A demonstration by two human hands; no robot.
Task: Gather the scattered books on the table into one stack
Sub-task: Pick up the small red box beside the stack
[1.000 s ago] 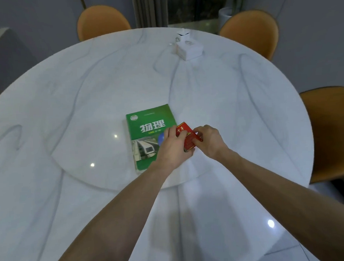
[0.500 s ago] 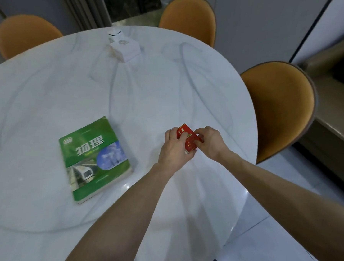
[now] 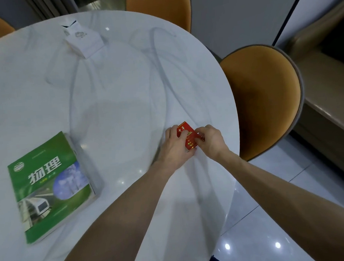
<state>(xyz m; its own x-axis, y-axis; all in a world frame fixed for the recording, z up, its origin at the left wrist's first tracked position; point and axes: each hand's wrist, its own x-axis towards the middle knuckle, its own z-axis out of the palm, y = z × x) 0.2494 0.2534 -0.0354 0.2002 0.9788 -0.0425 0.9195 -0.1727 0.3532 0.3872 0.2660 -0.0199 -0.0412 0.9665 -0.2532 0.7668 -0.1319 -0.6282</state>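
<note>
Single head-worn view, close, angled down over table.

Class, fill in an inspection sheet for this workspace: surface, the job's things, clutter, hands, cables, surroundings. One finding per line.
Surface: round white marble table, glossy, with grey veins and light reflections.
Job's things: one green book lying flat, cover up, at the left; no other book seen.
Clutter: white box at the far side; small red pack near the right edge.
Hands: left hand and right hand both grip the red pack.
Cables: nothing seen.
Surroundings: orange chairs around the table; tiled floor at the right.
</note>
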